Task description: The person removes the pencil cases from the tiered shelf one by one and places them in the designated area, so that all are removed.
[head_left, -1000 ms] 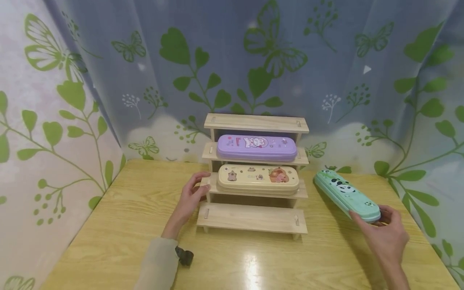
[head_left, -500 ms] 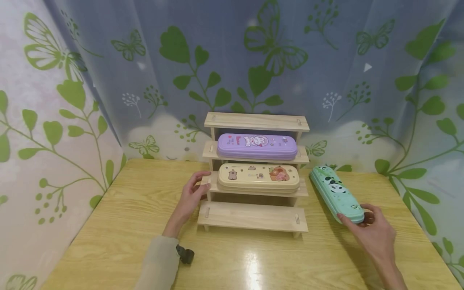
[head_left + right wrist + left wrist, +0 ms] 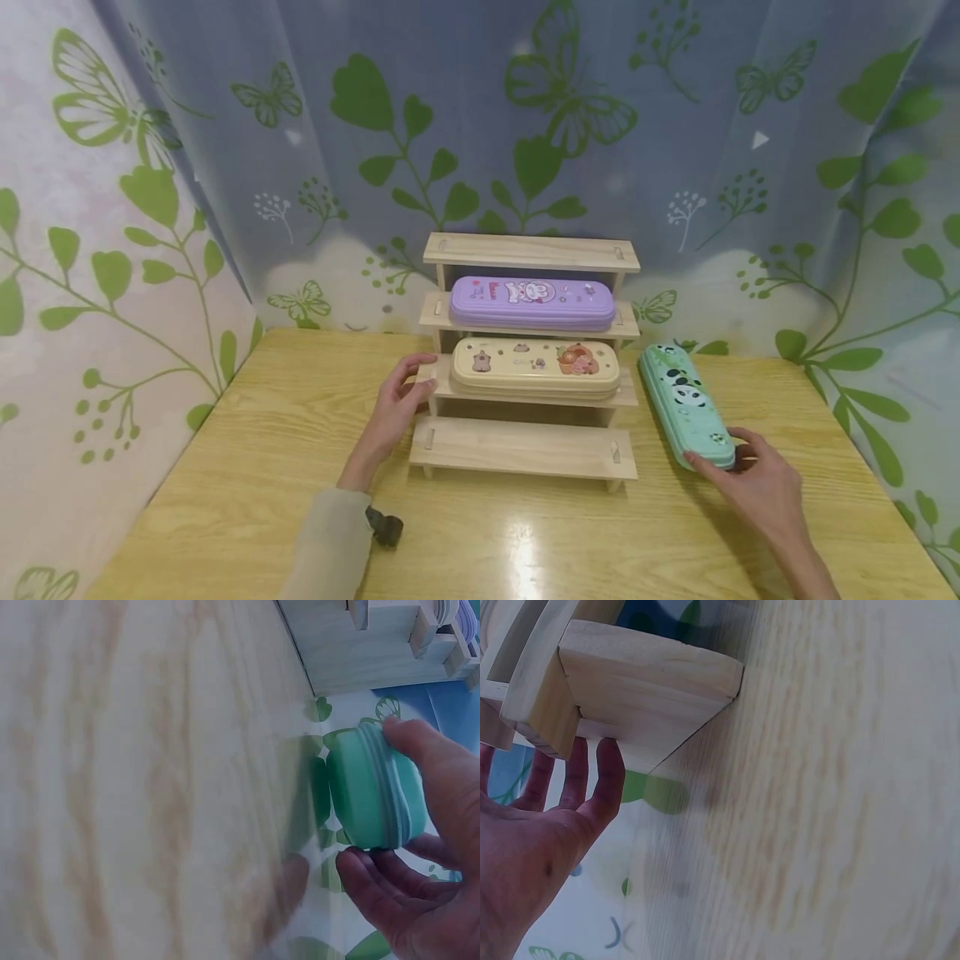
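In the head view a wooden stepped shelf (image 3: 517, 446) stands mid-table. My left hand (image 3: 393, 408) grips the left end of its second step from the bottom; in the left wrist view the left fingers (image 3: 609, 769) reach up to the wood. That step bears a cream pencil case (image 3: 534, 367) with cartoon pictures, and the step above bears a purple pencil case (image 3: 532, 302). Right of the shelf, my right hand (image 3: 761, 487) holds the near end of a mint green panda pencil case (image 3: 686, 404), thumb on one side and fingers on the other. It slants, close over the table.
The wood-grain table (image 3: 247, 492) spreads around the shelf. A leaf-and-butterfly patterned curtain (image 3: 465, 108) hangs behind and at both sides. The top step (image 3: 528, 250) and bottom step (image 3: 517, 446) bear no case. A black wrist strap piece (image 3: 385, 528) sticks out from the left sleeve.
My right hand has moved left with the green pencil case, which has turned to lie straighter away from me. The left hand and the shelf have stayed in place.
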`<state>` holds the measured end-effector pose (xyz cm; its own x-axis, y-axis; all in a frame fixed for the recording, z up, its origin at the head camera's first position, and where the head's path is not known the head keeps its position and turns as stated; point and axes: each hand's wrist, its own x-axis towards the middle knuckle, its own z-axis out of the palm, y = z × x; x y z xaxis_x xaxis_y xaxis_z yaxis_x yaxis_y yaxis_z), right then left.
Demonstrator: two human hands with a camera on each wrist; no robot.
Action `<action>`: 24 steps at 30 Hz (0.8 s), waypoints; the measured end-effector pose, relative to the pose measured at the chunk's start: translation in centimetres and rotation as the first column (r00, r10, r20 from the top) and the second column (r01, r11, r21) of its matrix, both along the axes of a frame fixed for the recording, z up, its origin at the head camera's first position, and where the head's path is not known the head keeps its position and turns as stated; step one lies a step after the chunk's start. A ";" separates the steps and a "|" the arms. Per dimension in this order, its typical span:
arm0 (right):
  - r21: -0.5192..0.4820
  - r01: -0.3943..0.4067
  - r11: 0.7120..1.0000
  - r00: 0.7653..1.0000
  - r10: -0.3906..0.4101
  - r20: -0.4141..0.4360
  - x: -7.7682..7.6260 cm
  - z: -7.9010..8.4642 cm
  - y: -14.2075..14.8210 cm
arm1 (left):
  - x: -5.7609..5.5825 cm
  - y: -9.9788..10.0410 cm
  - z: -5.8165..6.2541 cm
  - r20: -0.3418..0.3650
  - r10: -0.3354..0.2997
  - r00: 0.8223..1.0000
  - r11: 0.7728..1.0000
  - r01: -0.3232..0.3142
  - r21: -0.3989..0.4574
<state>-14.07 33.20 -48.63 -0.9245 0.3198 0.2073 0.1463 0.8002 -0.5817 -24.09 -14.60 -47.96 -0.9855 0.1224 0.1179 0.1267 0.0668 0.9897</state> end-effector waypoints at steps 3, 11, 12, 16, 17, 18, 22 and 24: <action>-0.004 -0.044 0.999 0.999 0.044 0.032 -0.1 -0.1 0.2 | 0.0 0.0 0.0 -0.004 0.002 1.000 1.000 -0.002 -0.001; 0.017 -0.162 0.987 0.980 0.158 0.121 -0.6 -0.2 0.7 | 0.1 0.1 0.2 -0.009 0.000 1.000 1.000 0.000 0.000; 0.022 -0.172 0.985 0.976 0.168 0.138 -0.7 -0.1 0.7 | 0.1 0.1 0.2 -0.009 0.000 1.000 1.000 0.000 0.001; 0.028 -0.189 0.982 0.963 0.180 0.200 -0.8 0.2 0.7 | 0.1 0.2 0.2 -0.015 0.005 1.000 1.000 -0.005 0.000; 0.026 -0.188 0.982 0.961 0.179 0.210 -0.9 0.3 0.6 | 0.1 0.2 0.2 -0.014 0.005 1.000 1.000 -0.005 0.001; 0.026 -0.188 0.982 0.960 0.178 0.215 -0.9 0.3 0.6 | 0.1 0.1 0.2 -0.012 0.003 1.000 1.000 -0.003 0.003; 0.018 -0.191 0.981 0.958 0.183 0.222 -0.9 0.6 0.7 | 0.2 0.1 0.2 -0.008 0.000 1.000 1.000 0.000 0.006; 0.008 -0.187 0.982 0.960 0.181 0.214 -0.8 0.8 1.0 | 0.2 0.1 0.2 -0.008 -0.001 1.000 1.000 0.001 0.008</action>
